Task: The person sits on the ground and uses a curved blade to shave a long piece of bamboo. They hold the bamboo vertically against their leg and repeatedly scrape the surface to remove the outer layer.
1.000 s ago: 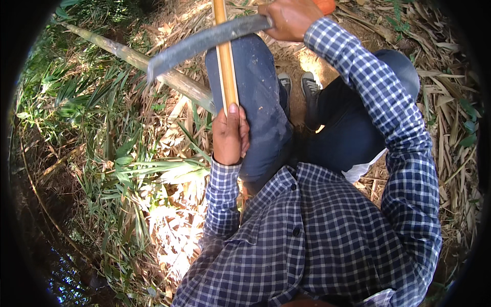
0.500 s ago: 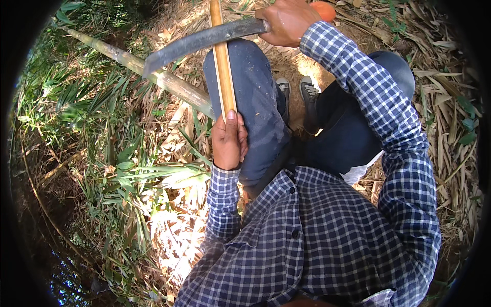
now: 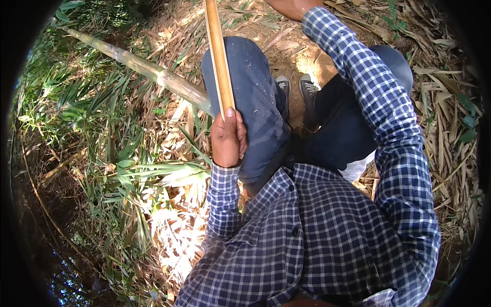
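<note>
Dry leaf litter (image 3: pixel 450 84) and trodden earth (image 3: pixel 273 38) surround the split bamboo strip (image 3: pixel 220 56), leaving open room right of its far half. Its pale edges run over the left trouser leg (image 3: pixel 250 77), uncovered above the left hand (image 3: pixel 226 139), which is clamped round its near end, thumb on top. A bamboo pole (image 3: pixel 138 64) slants in from the strip's left, ending by that leg; green leaves (image 3: pixel 169 171) lie left of the strip's near end, shoes (image 3: pixel 309 89) to its right. The top border cuts off the strip's far end and the right hand (image 3: pixel 294 6); whether those fingers grip anything cannot be told.
</note>
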